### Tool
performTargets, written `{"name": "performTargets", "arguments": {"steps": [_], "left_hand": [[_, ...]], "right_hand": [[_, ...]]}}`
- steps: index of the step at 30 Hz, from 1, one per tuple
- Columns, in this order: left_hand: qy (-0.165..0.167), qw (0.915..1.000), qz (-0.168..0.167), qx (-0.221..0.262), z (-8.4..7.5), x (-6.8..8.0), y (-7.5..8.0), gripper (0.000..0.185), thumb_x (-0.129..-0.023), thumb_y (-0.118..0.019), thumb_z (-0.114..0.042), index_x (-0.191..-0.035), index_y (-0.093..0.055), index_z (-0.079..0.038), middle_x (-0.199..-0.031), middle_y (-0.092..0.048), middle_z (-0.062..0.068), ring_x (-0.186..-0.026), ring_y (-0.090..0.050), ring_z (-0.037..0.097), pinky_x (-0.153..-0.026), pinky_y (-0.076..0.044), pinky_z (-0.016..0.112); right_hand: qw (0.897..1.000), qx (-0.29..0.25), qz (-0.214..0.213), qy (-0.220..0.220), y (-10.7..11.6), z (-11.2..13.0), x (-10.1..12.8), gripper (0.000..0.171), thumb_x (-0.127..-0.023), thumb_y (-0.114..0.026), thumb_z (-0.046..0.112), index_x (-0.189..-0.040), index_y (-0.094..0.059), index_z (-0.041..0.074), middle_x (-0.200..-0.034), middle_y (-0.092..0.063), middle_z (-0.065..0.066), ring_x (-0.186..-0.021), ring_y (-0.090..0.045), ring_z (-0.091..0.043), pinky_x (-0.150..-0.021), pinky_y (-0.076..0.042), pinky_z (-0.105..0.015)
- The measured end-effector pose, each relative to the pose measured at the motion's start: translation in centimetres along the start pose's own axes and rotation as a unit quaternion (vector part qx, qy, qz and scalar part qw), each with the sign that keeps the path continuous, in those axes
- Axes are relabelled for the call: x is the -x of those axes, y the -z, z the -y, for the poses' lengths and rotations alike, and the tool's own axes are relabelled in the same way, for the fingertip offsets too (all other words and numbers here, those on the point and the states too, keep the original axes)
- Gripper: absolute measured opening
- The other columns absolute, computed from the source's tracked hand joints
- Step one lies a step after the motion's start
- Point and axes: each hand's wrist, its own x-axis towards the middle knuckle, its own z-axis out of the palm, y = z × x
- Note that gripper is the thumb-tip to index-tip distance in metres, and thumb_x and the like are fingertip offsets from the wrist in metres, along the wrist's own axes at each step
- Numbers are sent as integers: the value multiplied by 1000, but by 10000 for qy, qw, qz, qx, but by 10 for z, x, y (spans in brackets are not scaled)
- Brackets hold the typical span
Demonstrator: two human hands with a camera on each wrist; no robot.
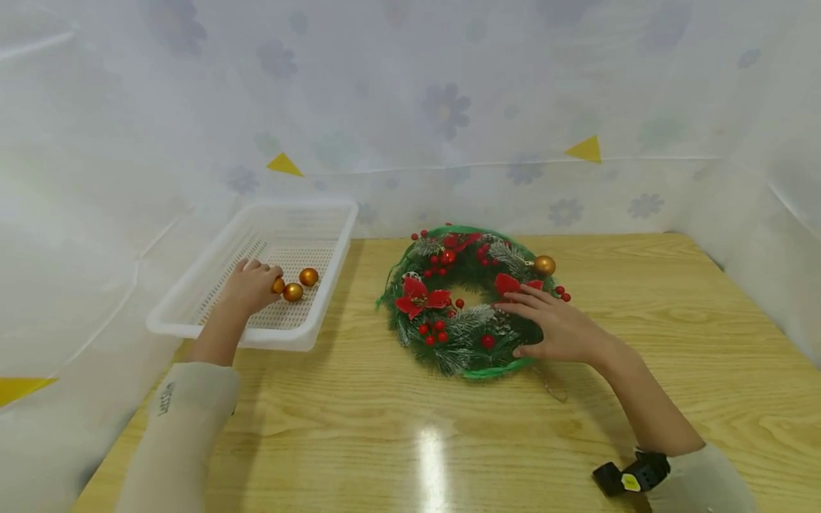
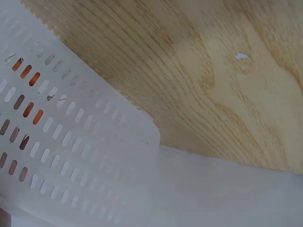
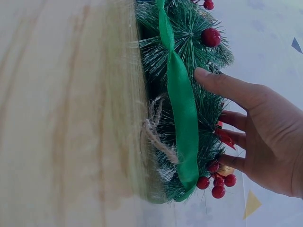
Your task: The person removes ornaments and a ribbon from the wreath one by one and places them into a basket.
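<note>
Head: wreath apart from basket rim

Pale cream sleeves
Dark lettering on the left — black wrist device, yellow patch, at the right.

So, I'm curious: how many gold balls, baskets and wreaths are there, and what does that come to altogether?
Gold balls: 4 (two lying in the basket, one at the left hand, one at the edge of the wreath)
Baskets: 1
Wreaths: 1
Total: 6
</note>
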Motion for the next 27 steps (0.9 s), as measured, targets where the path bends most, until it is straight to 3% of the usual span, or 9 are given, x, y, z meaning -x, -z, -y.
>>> {"name": "performTargets", "arguments": {"steps": [14,17,21,24,27], "left_hand": [[-138,9998,-100,58,0,2,2,43,-80,-72,-18,-115,-56,2,-113,-56,25,-110,-45,42,-100,-25,56],[-112,9991,-392,73,-2,2,5,43,-82,-70,-18,-116,-55,3,-114,-55,24,-110,-45,41,-100,-26,55],[-76,9940,-1078,143,-10,-2,14,39,-82,-70,-17,-113,-57,2,-111,-58,22,-108,-47,40,-99,-28,53],[-76,9875,-1566,167,-21,-9,24,35,-83,-69,-17,-110,-59,2,-109,-59,20,-106,-48,38,-99,-28,52],[-92,9837,-1788,133,-36,-18,37,33,-85,-66,-18,-111,-59,1,-110,-59,19,-108,-47,37,-101,-26,51]], "right_hand": [[9997,17,-173,163,0,1,1,74,-77,-73,38,-137,-43,8,-141,-34,-17,-129,-22,-43,-96,-26,-62],[9996,45,-191,180,-1,1,2,74,-77,-72,39,-137,-43,8,-141,-35,-16,-130,-22,-42,-97,-26,-61],[9997,54,-175,168,-1,0,2,74,-77,-72,41,-137,-43,8,-142,-34,-16,-130,-21,-42,-97,-26,-61],[9998,49,-166,139,-1,1,1,75,-77,-72,40,-137,-43,8,-142,-34,-16,-130,-21,-41,-97,-26,-61],[9999,43,-130,72,0,1,1,75,-76,-73,39,-137,-43,9,-142,-34,-16,-131,-20,-41,-97,-26,-60]]}}
